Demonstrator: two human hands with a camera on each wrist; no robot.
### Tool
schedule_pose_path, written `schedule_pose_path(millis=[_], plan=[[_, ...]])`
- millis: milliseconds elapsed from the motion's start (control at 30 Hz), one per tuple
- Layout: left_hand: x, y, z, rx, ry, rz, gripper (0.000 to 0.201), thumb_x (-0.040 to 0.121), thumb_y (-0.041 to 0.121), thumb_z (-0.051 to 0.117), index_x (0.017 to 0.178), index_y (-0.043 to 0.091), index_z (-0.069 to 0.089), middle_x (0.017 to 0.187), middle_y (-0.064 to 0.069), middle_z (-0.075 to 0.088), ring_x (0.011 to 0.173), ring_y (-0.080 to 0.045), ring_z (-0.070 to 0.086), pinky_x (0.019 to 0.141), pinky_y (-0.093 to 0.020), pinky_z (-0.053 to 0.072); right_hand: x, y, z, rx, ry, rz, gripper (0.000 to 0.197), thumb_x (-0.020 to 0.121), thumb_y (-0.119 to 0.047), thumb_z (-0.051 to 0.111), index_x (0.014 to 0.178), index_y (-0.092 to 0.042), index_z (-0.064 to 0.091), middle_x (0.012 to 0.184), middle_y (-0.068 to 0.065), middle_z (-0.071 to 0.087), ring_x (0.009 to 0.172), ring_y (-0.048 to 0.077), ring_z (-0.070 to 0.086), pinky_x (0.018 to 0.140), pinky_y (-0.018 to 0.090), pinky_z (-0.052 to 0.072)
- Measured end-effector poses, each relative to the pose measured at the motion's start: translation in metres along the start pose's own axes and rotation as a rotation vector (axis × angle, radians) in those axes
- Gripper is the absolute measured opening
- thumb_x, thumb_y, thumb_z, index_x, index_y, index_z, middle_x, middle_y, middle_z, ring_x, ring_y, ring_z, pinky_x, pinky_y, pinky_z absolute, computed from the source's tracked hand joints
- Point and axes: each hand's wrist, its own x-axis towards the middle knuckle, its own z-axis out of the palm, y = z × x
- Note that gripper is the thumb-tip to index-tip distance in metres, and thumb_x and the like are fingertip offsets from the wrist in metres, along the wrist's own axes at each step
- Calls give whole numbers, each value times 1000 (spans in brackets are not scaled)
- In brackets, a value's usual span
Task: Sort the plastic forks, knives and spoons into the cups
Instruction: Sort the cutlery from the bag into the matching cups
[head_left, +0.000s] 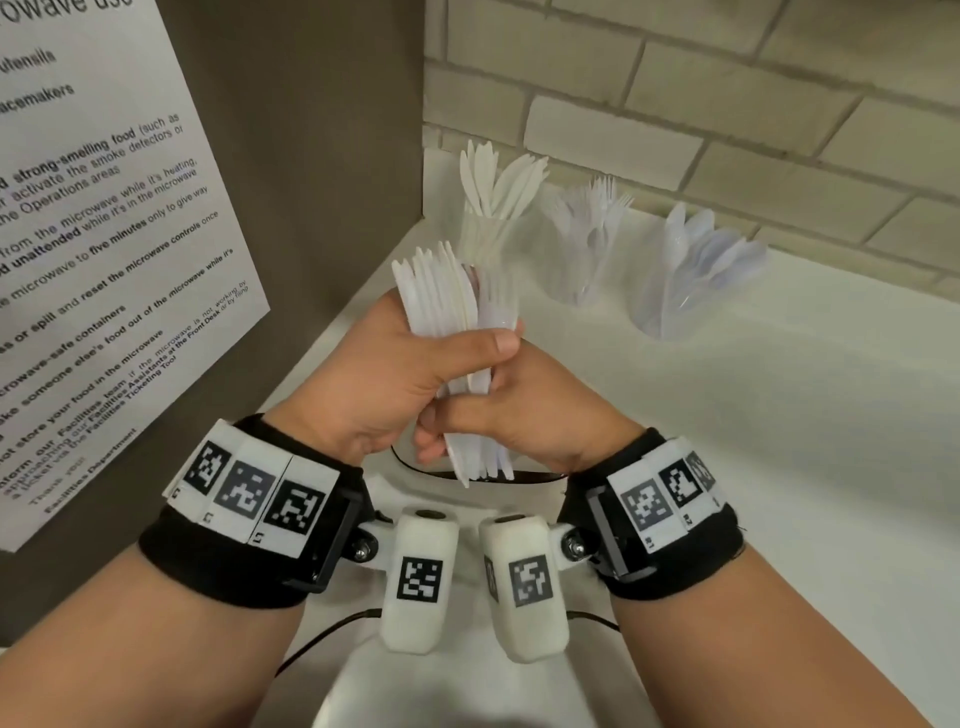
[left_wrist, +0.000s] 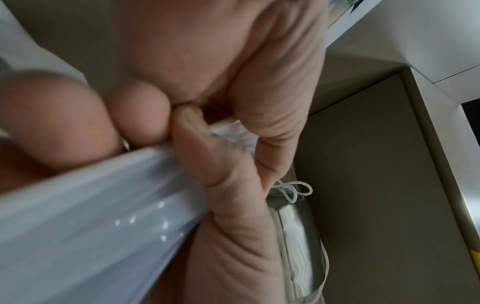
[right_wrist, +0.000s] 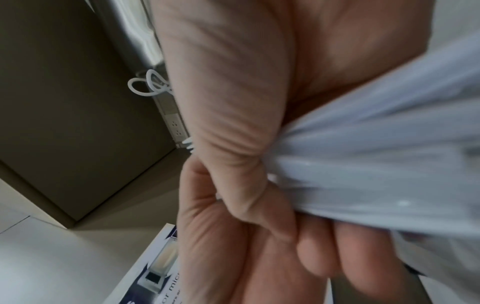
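A: What is nearest the camera?

B: Two wrists in black bands with white marker blocks. Just past them the left hand (head_left: 384, 384) and the right hand (head_left: 524, 415) meet over the near edge of the white counter (head_left: 727, 415), both closed around one bundle of white plastic cutlery (head_left: 447, 301).

A: How tight is the hold?

B: The left thumb lies across the front of the bundle and its fingers curl round the back. The right hand wraps the handles lower down, thumb pressed against them. The wrist views show the same thing — fingers folded over a blurred pale sheaf of handles (left_wrist: 91, 216) and (right_wrist: 376, 164).

A: What is in the bundle?

B: Fork tines show at the top; the rest is too stacked to sort by eye. The handle ends stick out below the hands.

A: And beyond?

B: Three clear cups along the brick wall (head_left: 727, 104). The left cup (head_left: 488, 239) holds knives, fanned out, directly behind the bundle. The middle cup (head_left: 582, 270) holds forks. The right cup (head_left: 670, 301) holds spoons — it appears tilted.

A: Anything to the side?

B: A printed microwave notice (head_left: 104, 234) on the brown panel at left.
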Motion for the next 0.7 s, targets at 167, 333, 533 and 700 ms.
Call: schedule_pose_path(millis=[167, 333, 533, 700], plan=[[2, 8, -2, -124, 71, 61, 14, 71, 12, 75, 84, 12, 70, 85, -6, 74, 99, -25, 70, 85, -41, 57, -4, 12, 6, -23, 29, 95, 9, 83, -8, 71, 81, -6, 63, 63, 6, 61, 57, 20, 59, 62, 32, 54], [-3, 3, -1, -27, -78, -66, 29, 68, 37, 82, 92, 21, 75, 103, -3, 74, 101, -46, 64, 64, -58, 57, -2, 7, 8, 130, 20, 4, 10, 89, -14, 59, 91, -5, 61, 48, 2, 45, 38, 17, 41, 44, 27, 37], [-2, -5, -1, -45, -82, -113, 30, 86, 33, 53, 82, 15, 76, 109, -7, 73, 107, -27, 67, 90, -56, 51, -7, 11, -2, -74, -35, 70, 14, 80, -22, 72, 79, -9, 67, 68, 8, 66, 65, 20, 64, 69, 37, 55], [5, -13, -10, -229, 16, -75, 28, 93, 19, 51, 72, 8, 65, 64, -6, 64, 64, -22, 65, 71, -40, 59, -13, -4, -36, -196, 203, 68, 48, 62, -45, 83, 84, -6, 68, 76, 12, 67, 62, 17, 61, 67, 30, 53]])
